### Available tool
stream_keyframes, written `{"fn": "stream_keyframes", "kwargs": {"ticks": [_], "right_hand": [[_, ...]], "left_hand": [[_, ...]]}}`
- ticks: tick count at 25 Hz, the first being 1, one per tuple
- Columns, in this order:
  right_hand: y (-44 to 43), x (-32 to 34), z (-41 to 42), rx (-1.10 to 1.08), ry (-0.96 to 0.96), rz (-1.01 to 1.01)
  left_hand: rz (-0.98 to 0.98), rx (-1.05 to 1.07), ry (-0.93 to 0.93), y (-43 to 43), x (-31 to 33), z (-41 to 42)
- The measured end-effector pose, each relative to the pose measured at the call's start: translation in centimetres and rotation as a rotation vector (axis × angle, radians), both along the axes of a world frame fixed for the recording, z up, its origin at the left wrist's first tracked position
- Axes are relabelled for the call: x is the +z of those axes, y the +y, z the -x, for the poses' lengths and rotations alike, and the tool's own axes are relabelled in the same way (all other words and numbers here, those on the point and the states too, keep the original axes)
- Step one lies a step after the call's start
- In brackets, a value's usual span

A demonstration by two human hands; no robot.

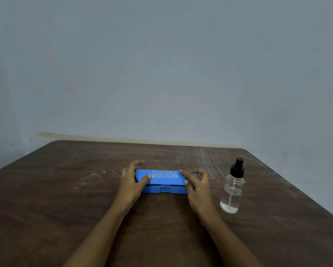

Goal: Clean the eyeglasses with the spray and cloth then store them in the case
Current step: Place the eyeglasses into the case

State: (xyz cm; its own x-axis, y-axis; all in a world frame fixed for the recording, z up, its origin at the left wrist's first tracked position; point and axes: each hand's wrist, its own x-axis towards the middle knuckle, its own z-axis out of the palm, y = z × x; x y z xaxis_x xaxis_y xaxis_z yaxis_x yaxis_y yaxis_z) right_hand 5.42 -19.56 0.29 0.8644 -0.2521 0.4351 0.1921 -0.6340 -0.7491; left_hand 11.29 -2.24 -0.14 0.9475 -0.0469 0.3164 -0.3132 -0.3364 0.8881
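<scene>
Though printed small in white, reads "BHOPAL" on lid of blue case [163, 179], mid-table [65, 189]. Grips case at both ends: left hand [132, 180] curled round left end, thumb on lid; right hand [197, 182] pinching right end. Stands upright right of case, apart: spray bottle [232, 191].

One case [164, 180], one spray bottle [232, 191], one left hand [131, 183], one right hand [198, 186].

Brown wooden table [65, 199], blue-grey wall [161, 64]
</scene>
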Motion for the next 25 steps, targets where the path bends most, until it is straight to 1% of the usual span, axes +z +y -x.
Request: {"fn": "stream_keyframes", "kwargs": {"ticks": [3, 7, 12, 15, 25], "right_hand": [[-0.03, -0.10, -0.04, 0.002, 0.010, 0.001], [-0.17, -0.23, -0.15, 0.004, 0.048, 0.068], [-0.12, -0.22, -0.17, -0.010, 0.047, 0.069], [-0.07, -0.22, -0.11, -0.014, 0.056, 0.079], [0.16, -0.29, -0.02, -0.023, 0.074, 0.128]], "left_hand": [[-0.086, 0.017, -0.048, -0.27, 0.28, 0.26], [-0.102, 0.020, -0.078, -0.51, 0.16, 0.59], [-0.176, -0.003, -0.115, -0.50, -0.08, 0.62], [-0.184, -0.002, -0.101, -0.54, -0.03, 0.57], [-0.239, -0.018, -0.163, -0.44, -0.31, 0.63]]}}
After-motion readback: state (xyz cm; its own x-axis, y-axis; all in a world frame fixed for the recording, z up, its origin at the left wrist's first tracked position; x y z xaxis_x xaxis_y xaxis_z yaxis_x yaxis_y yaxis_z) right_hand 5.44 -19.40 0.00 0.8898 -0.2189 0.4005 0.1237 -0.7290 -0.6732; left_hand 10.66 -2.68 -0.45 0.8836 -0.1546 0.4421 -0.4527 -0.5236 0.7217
